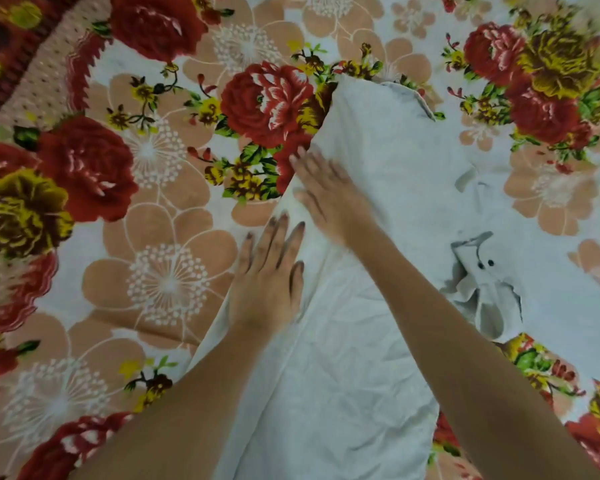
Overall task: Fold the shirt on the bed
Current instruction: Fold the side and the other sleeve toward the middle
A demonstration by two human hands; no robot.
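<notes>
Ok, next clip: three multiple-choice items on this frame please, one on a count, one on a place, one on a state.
1. How many dark buttons show by the collar? A none; B two; C five.
2. Where does the right hand lie? A on the shirt, near its edge; B on the collar; C raised in the air.
3. How is the left hand? A clenched in a fist; B pinching a sleeve; C flat, fingers straight.
Key: 1 B, two dots sit side by side; 2 A, its palm is on white cloth; 3 C, its fingers lie spread at the shirt's edge.
</notes>
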